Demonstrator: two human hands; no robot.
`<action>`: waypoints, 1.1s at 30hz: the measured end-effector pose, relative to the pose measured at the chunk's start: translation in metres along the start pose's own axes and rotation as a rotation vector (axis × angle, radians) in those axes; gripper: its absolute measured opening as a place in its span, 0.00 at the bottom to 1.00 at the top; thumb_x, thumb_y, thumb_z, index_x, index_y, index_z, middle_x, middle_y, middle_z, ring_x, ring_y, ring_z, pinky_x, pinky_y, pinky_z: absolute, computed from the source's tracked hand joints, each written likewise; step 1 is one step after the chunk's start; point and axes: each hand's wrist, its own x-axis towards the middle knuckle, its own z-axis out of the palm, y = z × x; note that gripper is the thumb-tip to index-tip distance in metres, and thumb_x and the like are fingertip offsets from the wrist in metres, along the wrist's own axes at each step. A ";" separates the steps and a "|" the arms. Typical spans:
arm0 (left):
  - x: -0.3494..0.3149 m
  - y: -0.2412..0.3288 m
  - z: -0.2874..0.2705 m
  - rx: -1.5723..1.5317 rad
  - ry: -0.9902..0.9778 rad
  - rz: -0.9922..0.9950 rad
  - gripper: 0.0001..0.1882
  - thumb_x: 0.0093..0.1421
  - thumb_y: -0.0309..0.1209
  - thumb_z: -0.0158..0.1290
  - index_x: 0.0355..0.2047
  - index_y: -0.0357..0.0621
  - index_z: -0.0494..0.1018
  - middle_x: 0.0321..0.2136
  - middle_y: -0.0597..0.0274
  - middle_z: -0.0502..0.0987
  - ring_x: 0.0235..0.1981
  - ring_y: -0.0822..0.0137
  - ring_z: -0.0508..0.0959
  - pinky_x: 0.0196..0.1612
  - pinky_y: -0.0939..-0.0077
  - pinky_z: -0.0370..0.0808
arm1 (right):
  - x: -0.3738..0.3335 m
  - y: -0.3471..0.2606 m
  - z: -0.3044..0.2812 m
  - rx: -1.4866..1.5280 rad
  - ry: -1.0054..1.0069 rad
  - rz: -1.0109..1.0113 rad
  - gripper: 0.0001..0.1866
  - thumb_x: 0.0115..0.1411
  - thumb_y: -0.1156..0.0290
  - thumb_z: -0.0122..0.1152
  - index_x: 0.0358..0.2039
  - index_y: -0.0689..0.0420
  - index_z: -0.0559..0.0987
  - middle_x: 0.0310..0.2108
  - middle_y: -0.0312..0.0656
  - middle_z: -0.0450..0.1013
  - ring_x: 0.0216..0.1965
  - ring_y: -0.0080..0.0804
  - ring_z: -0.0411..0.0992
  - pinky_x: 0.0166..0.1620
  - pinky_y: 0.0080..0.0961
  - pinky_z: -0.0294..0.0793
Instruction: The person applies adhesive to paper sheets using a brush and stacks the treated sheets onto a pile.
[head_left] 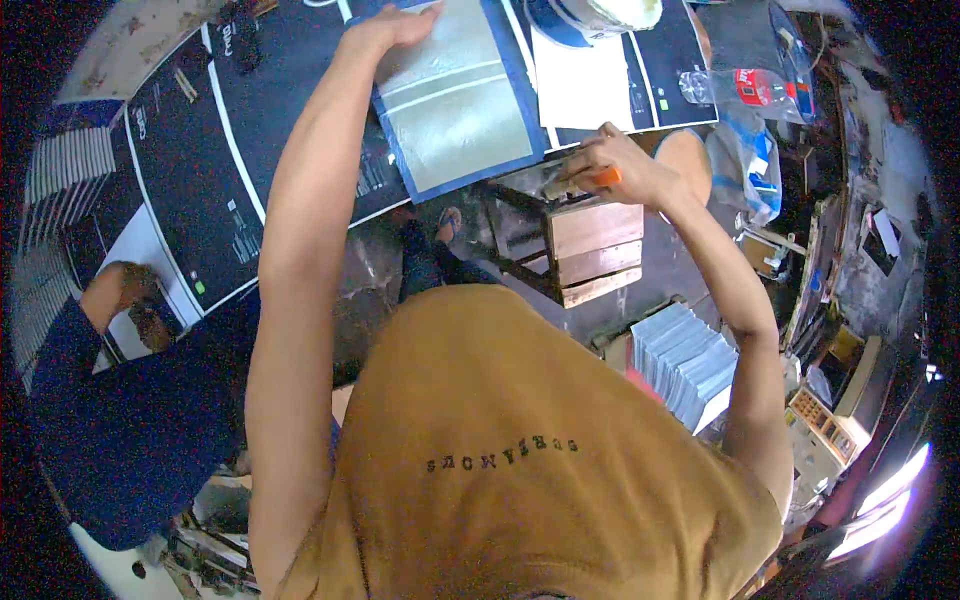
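panel (455,130), rectangular, glossy pale grey-green with a dark blue border, lies flat on a long black work surface crossed by white stripes (270,90), its lower edge at the near rim. from my remote post i see the left hand (400,27) resting at the panel's upper end; whether its fingers grip anything, i cannot tell. the right hand (625,165), well apart from the left, is closed around a small orange-handled tool (607,178), seen over a brown slatted wooden stand (600,245). to the panel's right i note a white paper sheet (580,90), partly hidden by a round blue-and-white tub (585,18), and a clear plastic bottle with a red label (750,88), on its side.
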 end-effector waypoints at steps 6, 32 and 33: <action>0.025 -0.011 -0.009 -0.067 -0.054 -0.001 0.54 0.58 0.77 0.29 0.67 0.45 0.62 0.71 0.40 0.51 0.73 0.44 0.48 0.72 0.51 0.50 | 0.040 0.023 0.023 -0.132 0.450 -0.013 0.13 0.57 0.64 0.58 0.42 0.43 0.84 0.41 0.35 0.80 0.45 0.35 0.75 0.49 0.38 0.66; -0.231 0.027 0.114 0.002 0.304 0.083 0.44 0.45 0.50 0.67 0.56 0.36 0.64 0.53 0.52 0.66 0.56 0.50 0.66 0.54 0.39 0.62 | 0.124 0.070 0.030 0.298 1.122 0.842 0.21 0.57 0.50 0.67 0.28 0.57 0.84 0.20 0.49 0.78 0.23 0.42 0.80 0.29 0.36 0.77; -0.229 0.024 0.118 0.005 0.311 0.074 0.45 0.45 0.50 0.67 0.56 0.36 0.64 0.52 0.52 0.66 0.56 0.50 0.66 0.54 0.39 0.62 | 0.122 0.063 0.015 0.294 1.247 0.738 0.19 0.57 0.53 0.68 0.30 0.59 0.84 0.20 0.47 0.79 0.23 0.41 0.80 0.30 0.35 0.77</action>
